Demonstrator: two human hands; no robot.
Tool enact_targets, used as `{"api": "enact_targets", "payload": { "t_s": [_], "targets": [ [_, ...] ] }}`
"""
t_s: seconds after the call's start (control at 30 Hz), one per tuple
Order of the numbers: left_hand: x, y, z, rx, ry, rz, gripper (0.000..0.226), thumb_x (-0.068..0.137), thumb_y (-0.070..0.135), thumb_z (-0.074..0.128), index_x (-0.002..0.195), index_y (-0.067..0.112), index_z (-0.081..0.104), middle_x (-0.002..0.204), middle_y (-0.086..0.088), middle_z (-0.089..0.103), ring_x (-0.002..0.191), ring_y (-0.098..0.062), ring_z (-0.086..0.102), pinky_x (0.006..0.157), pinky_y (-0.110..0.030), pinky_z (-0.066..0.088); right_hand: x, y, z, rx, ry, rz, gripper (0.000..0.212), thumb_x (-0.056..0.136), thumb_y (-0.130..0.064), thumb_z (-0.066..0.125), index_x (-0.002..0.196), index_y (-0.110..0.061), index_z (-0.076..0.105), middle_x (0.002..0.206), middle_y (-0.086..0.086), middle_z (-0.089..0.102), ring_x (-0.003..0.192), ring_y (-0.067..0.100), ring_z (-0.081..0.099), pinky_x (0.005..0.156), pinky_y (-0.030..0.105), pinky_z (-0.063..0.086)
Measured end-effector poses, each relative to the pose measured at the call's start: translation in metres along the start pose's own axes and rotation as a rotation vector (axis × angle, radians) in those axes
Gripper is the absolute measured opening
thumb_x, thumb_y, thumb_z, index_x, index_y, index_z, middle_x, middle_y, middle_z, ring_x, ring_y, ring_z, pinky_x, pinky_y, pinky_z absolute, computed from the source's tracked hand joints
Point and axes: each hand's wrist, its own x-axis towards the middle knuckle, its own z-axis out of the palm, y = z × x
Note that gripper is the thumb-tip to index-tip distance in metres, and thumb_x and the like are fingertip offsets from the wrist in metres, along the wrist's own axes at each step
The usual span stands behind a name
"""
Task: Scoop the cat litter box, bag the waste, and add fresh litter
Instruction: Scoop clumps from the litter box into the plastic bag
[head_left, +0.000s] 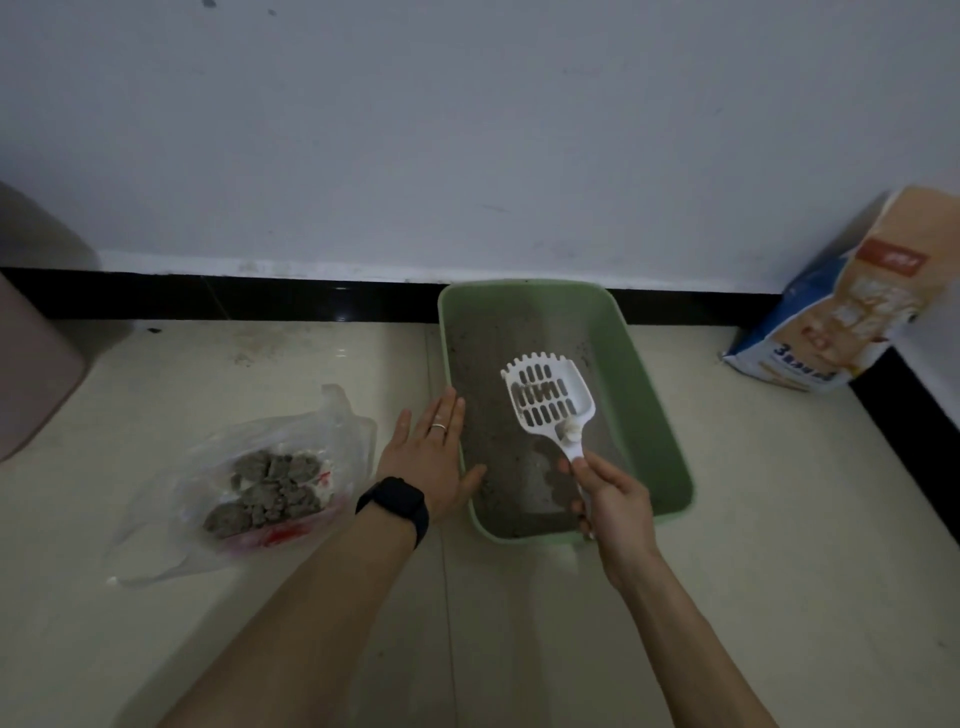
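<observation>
A green litter box (652, 415) sits on the floor against the wall, with a thin layer of grey litter inside. My right hand (610, 499) grips the handle of a white slotted scoop (548, 397), held above the litter with a small clump near its neck. My left hand (434, 449) lies flat with straight fingers against the box's left rim, thumb over the edge. Left of the box lies an open clear plastic bag (249, 483) holding several grey waste clumps.
A blue and tan bag of fresh litter (841, 306) leans in the right corner. A brownish bin (36, 364) stands at the far left. A black skirting strip (260, 299) runs along the wall. Pale floor tiles (753, 519) surround the box.
</observation>
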Motion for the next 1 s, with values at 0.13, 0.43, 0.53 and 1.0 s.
{"api": "enact_targets", "payload": {
  "t_s": [0.13,0.43,0.53,1.0],
  "targets": [
    [-0.005,-0.007,-0.001,0.006,-0.023,0.044,0.091,0.094,0.071,0.018,0.152,0.015,-0.022,0.161,-0.001,-0.024,0.150,-0.016,-0.014,0.122,-0.046,-0.003,-0.008,0.007,-0.004,0.016,-0.001,-0.001,0.017,0.096,-0.016,0.060,0.090,-0.009,0.075,0.057,-0.001,0.055,0.048,0.013,0.039,0.044,0.023,0.024],
    [-0.006,-0.011,-0.008,0.022,-0.073,0.072,0.105,0.086,0.082,0.027,0.152,0.017,-0.022,0.161,0.000,-0.025,0.150,-0.016,-0.013,0.122,-0.045,-0.003,-0.021,0.016,-0.005,0.049,0.047,0.019,0.016,0.096,-0.014,0.060,0.097,-0.010,0.075,0.068,-0.001,0.066,0.046,0.011,0.041,0.041,0.023,0.030],
    [-0.006,-0.012,-0.010,0.021,-0.086,0.074,0.107,0.084,0.082,0.029,0.153,0.017,-0.021,0.161,0.001,-0.024,0.150,-0.015,-0.013,0.122,-0.046,-0.003,-0.024,0.017,-0.004,0.027,0.041,0.020,0.017,0.096,-0.016,0.060,0.097,-0.011,0.076,0.073,0.000,0.067,0.047,0.012,0.040,0.043,0.022,0.030],
    [-0.069,-0.136,-0.021,0.056,0.060,-0.086,0.087,0.094,0.066,0.029,0.155,0.023,-0.014,0.163,0.003,-0.017,0.150,-0.015,-0.014,0.122,-0.044,-0.004,-0.058,0.006,0.055,-0.028,-0.145,-0.036,0.017,0.095,-0.019,0.062,0.104,-0.016,0.076,0.066,-0.002,0.060,0.053,0.015,0.042,0.044,0.025,0.030]
  ]
}}
